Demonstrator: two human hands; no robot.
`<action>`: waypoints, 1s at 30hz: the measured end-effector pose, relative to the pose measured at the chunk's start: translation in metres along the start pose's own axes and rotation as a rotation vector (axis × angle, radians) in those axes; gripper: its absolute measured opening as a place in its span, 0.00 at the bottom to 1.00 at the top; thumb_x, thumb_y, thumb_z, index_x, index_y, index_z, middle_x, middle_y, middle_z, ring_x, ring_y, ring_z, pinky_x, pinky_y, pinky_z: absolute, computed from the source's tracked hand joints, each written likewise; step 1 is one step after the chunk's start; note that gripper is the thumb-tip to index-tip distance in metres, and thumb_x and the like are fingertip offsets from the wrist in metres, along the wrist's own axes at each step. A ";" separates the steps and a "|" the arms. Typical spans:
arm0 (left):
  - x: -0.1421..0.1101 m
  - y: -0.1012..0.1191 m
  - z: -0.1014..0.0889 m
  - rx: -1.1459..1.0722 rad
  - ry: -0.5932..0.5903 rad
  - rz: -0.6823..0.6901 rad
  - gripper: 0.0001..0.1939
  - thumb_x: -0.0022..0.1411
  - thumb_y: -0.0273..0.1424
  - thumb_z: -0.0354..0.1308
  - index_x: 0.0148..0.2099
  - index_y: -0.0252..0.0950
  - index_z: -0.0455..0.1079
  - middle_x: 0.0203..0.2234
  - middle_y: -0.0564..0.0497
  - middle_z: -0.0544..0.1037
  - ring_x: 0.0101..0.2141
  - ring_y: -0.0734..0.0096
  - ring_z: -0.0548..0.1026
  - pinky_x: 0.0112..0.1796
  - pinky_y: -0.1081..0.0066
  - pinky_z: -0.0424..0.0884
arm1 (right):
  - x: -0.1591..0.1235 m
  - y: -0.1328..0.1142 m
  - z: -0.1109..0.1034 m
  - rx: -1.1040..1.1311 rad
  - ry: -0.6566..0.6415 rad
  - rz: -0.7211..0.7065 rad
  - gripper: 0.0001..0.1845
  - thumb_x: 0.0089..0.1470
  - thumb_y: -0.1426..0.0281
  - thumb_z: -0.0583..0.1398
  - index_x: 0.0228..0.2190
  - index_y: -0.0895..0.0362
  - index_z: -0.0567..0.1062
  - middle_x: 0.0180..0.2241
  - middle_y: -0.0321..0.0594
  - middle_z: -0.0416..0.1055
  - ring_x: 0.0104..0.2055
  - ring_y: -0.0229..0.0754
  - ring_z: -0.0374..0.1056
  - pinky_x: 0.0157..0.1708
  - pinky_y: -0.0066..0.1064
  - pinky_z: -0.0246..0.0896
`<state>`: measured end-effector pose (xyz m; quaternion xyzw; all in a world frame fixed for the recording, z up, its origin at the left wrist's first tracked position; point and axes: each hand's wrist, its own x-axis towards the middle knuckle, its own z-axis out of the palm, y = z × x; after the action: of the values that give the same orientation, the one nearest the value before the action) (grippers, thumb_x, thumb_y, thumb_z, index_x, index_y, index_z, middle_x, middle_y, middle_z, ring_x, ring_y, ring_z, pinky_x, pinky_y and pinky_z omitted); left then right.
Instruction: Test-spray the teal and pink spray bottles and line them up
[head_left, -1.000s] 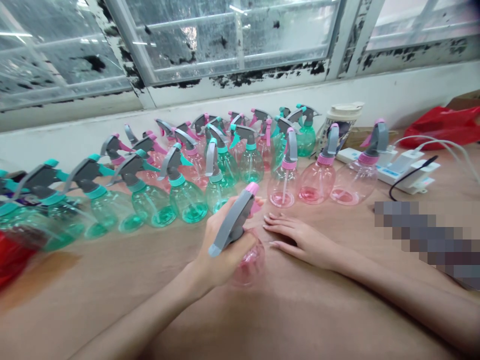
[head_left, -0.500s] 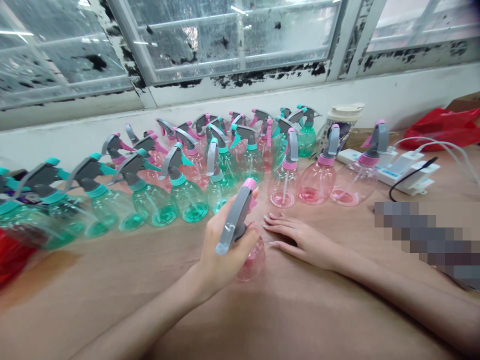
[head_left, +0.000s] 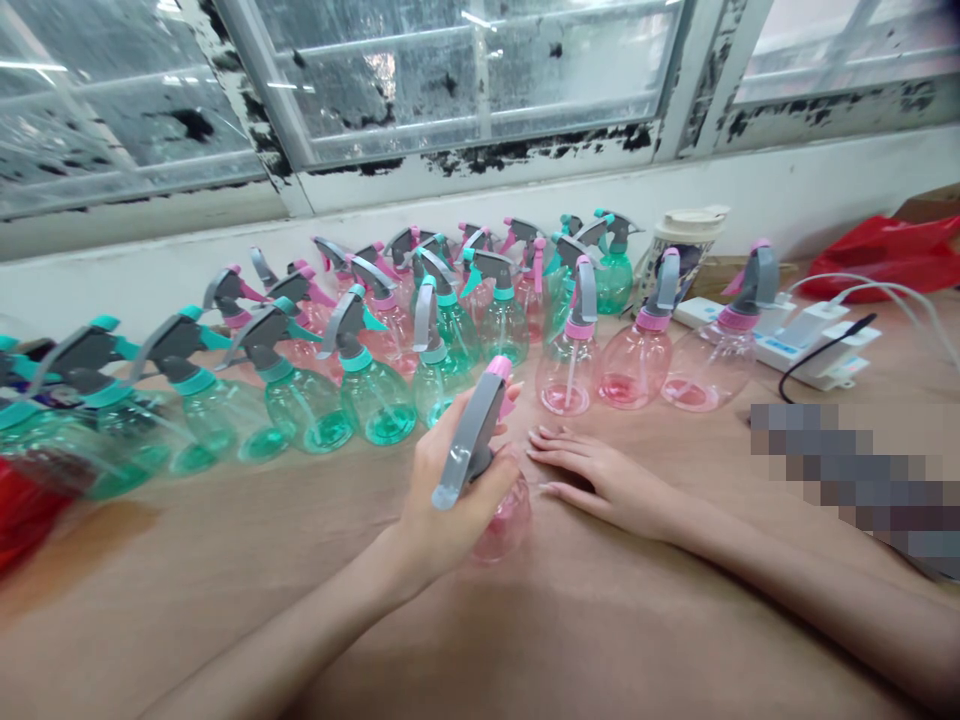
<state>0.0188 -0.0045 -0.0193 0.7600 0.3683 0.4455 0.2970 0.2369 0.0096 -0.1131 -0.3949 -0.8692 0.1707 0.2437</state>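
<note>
My left hand (head_left: pixel 442 490) is wrapped round the neck of a pink spray bottle (head_left: pixel 504 528), which has a grey trigger head and a pink nozzle pointing away from me. The hand hides the collar and part of the bottle. My right hand (head_left: pixel 596 470) lies on the table with its fingers stretched out, a little right of that bottle and holding nothing. Just beyond it stand three more pink spray bottles, the nearest being a clear pink one (head_left: pixel 566 375). Several green spray bottles, such as one with a teal collar (head_left: pixel 379 400), form a row to the left.
More pink and green bottles stand behind, near the white wall (head_left: pixel 172 275). At the right are a lidded paper cup (head_left: pixel 686 245), a white power strip (head_left: pixel 806 345) with cables and a red plastic bag (head_left: pixel 889 255). Another red item (head_left: pixel 30 515) sits at the left edge.
The pink spray bottle in my left hand has tilted or turned slightly, its grey head shifting a little right. It has barely moved over the last half second. My right hand has stayed put.
</note>
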 end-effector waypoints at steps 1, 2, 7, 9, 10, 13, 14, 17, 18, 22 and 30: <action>0.000 0.000 0.000 -0.007 -0.002 -0.004 0.28 0.59 0.23 0.53 0.61 0.48 0.60 0.55 0.52 0.73 0.55 0.61 0.72 0.53 0.60 0.71 | 0.000 0.000 0.000 0.006 0.006 -0.002 0.24 0.63 0.58 0.54 0.58 0.52 0.68 0.60 0.45 0.65 0.64 0.51 0.56 0.62 0.50 0.53; 0.000 0.001 0.000 -0.016 -0.005 -0.009 0.28 0.59 0.24 0.54 0.61 0.47 0.61 0.56 0.51 0.73 0.55 0.60 0.72 0.53 0.59 0.72 | 0.000 0.000 0.000 0.011 0.010 -0.003 0.25 0.63 0.58 0.55 0.58 0.52 0.68 0.60 0.45 0.65 0.64 0.51 0.56 0.62 0.51 0.53; 0.002 0.002 -0.001 -0.047 -0.007 -0.017 0.25 0.58 0.24 0.54 0.57 0.45 0.63 0.52 0.51 0.75 0.50 0.62 0.75 0.50 0.61 0.73 | 0.000 0.001 0.001 0.009 0.004 -0.003 0.25 0.63 0.58 0.54 0.58 0.53 0.68 0.60 0.45 0.64 0.65 0.51 0.56 0.62 0.50 0.53; 0.003 0.003 -0.002 -0.047 -0.015 -0.030 0.22 0.57 0.24 0.54 0.54 0.43 0.64 0.48 0.50 0.76 0.45 0.63 0.77 0.47 0.62 0.74 | -0.001 0.001 0.001 0.013 0.018 -0.002 0.25 0.63 0.58 0.55 0.58 0.52 0.68 0.60 0.45 0.64 0.65 0.51 0.56 0.62 0.51 0.53; 0.004 0.003 -0.002 -0.045 -0.020 -0.039 0.20 0.56 0.24 0.54 0.52 0.41 0.65 0.45 0.50 0.77 0.42 0.64 0.78 0.44 0.63 0.75 | -0.001 0.000 0.001 0.013 0.024 -0.001 0.25 0.63 0.58 0.55 0.58 0.52 0.68 0.60 0.45 0.64 0.64 0.51 0.56 0.62 0.51 0.53; 0.005 0.004 -0.005 -0.025 -0.019 -0.043 0.13 0.55 0.26 0.54 0.44 0.41 0.66 0.38 0.51 0.78 0.35 0.65 0.77 0.39 0.64 0.75 | -0.001 0.000 0.001 0.006 0.027 0.002 0.24 0.63 0.57 0.55 0.57 0.52 0.69 0.60 0.45 0.64 0.64 0.52 0.57 0.62 0.52 0.53; 0.005 0.005 -0.005 -0.014 -0.015 -0.037 0.10 0.55 0.27 0.54 0.41 0.41 0.66 0.35 0.51 0.77 0.33 0.65 0.77 0.38 0.64 0.75 | -0.001 0.000 0.001 0.004 0.023 0.001 0.24 0.63 0.57 0.55 0.57 0.52 0.69 0.60 0.45 0.65 0.64 0.51 0.57 0.62 0.51 0.53; 0.004 0.005 -0.007 0.014 -0.017 -0.034 0.04 0.56 0.29 0.54 0.36 0.41 0.65 0.31 0.52 0.74 0.29 0.68 0.73 0.34 0.66 0.72 | 0.000 0.000 0.000 -0.004 0.005 0.000 0.25 0.63 0.57 0.54 0.58 0.53 0.68 0.60 0.45 0.65 0.65 0.50 0.56 0.63 0.50 0.52; 0.004 0.004 -0.007 0.022 -0.020 -0.040 0.03 0.56 0.29 0.54 0.35 0.41 0.65 0.30 0.53 0.74 0.28 0.69 0.72 0.33 0.66 0.72 | 0.000 0.000 0.000 -0.004 0.003 0.000 0.25 0.63 0.57 0.54 0.58 0.53 0.68 0.60 0.45 0.65 0.65 0.50 0.56 0.63 0.50 0.52; 0.004 0.002 -0.006 0.057 -0.023 -0.067 0.09 0.55 0.29 0.54 0.41 0.42 0.66 0.29 0.54 0.74 0.24 0.71 0.70 0.28 0.69 0.70 | 0.000 -0.001 0.000 0.006 0.017 0.000 0.24 0.63 0.57 0.55 0.57 0.52 0.69 0.60 0.44 0.65 0.64 0.51 0.57 0.63 0.51 0.52; 0.002 -0.002 -0.002 0.093 0.011 -0.013 0.20 0.57 0.27 0.54 0.53 0.41 0.67 0.37 0.50 0.76 0.34 0.67 0.75 0.37 0.66 0.74 | 0.000 0.000 0.001 0.007 0.018 -0.011 0.25 0.63 0.58 0.54 0.58 0.51 0.67 0.60 0.44 0.65 0.64 0.51 0.56 0.62 0.50 0.53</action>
<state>0.0168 -0.0017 -0.0189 0.7683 0.3952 0.4300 0.2621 0.2366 0.0099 -0.1139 -0.3907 -0.8686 0.1687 0.2540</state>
